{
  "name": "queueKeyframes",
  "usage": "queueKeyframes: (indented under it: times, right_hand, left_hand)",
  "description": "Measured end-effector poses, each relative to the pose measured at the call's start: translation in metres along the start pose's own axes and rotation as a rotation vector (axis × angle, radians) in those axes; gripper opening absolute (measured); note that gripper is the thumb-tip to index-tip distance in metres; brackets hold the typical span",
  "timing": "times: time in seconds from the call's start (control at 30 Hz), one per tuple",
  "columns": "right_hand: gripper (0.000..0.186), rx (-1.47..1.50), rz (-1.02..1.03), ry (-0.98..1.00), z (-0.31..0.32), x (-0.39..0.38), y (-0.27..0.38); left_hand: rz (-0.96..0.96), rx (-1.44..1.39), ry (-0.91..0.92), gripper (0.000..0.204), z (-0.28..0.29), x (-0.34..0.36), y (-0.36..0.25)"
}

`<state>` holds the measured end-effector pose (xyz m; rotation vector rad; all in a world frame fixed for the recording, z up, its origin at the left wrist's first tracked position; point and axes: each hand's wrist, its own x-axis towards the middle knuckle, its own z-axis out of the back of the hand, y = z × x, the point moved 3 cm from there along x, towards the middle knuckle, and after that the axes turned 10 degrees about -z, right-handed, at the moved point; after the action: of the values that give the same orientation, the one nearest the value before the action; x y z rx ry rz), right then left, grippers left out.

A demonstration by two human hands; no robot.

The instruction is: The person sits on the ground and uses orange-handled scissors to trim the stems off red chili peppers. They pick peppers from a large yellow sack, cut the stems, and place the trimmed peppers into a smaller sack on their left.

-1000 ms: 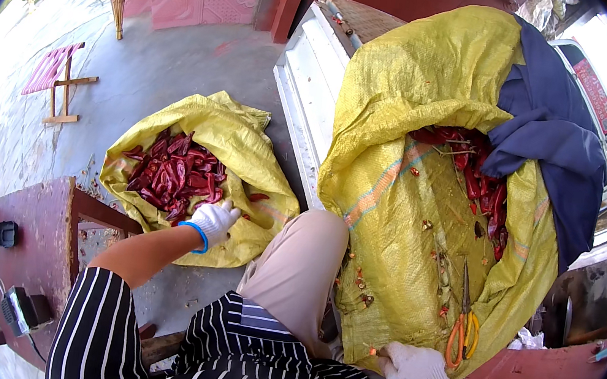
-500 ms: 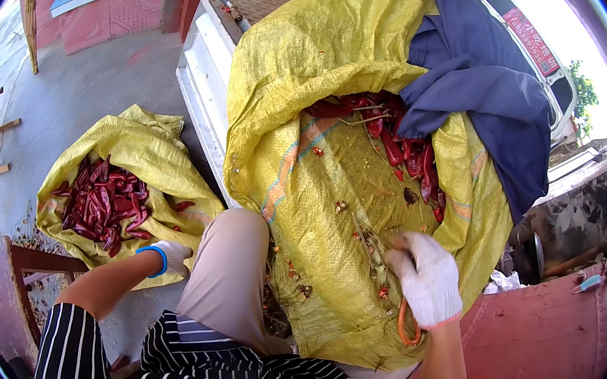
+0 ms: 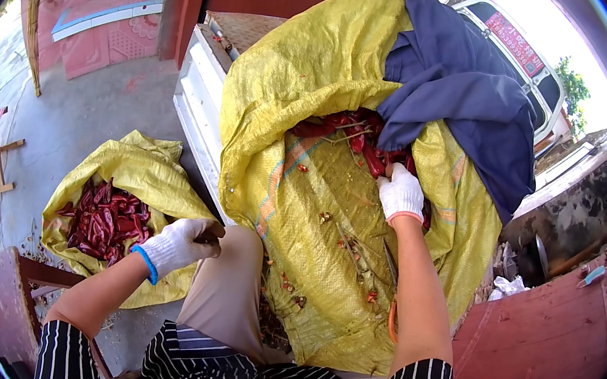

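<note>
We're seated, knee up at centre bottom of the frame, working between two yellow woven sacks.

Right hand [image 3: 400, 193], white knit glove, sits centre-right of the frame, reaching up into the mouth of the big yellow sack [image 3: 311, 75]. Fingers are curled down into the heap of red dried chillies [image 3: 357, 131], so it looks closed around some of them, though the glove hides exactly what it grips. This sack is tipped toward us with its front flap spread over our lap, likely so the chillies slide within reach and the scraps land on the flap. A dark blue cloth [image 3: 461, 95] is draped over the sack's upper right, probably shading or covering the rest of the load.

Left hand [image 3: 177, 244], white glove with a blue cuff, is lower left of centre, loosely fisted around something small and dark, probably a chilli or a stem; we can't tell which. It hovers at the edge of the smaller yellow sack [image 3: 134, 167], which lies open on the ground at lower left holding a pile of darker red chillies [image 3: 104, 221]. Its mouth is folded wide, presumably to make dropping things in easy.

Scissors with orange handles [image 3: 391, 293] lie on the flap just beside the right forearm, parked where they're easy to grab. Loose stems and bits [image 3: 342, 244] dot the flap.
</note>
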<state>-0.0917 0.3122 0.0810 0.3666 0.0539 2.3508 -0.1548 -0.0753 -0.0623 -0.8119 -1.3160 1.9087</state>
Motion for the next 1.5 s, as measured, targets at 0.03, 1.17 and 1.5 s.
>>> queueKeyframes:
  times: [0.03, 1.17, 1.5]
  right_hand:
    - [0.028, 0.061, -0.011, 0.016, 0.002, -0.001, -0.006]
    - [0.022, 0.578, 0.015, 0.563, 0.106, -0.218, 0.005]
    - [0.045, -0.303, -0.049, 0.255, 0.100, -0.213, -0.089]
  left_hand:
    - [-0.060, -0.049, -0.030, 0.036, -0.003, 0.002, -0.005]
    - [-0.549, -0.065, 0.137, 0.038, -0.117, -0.015, -0.142]
    - [-0.064, -0.896, 0.335, 0.032, -0.134, -0.008, -0.102]
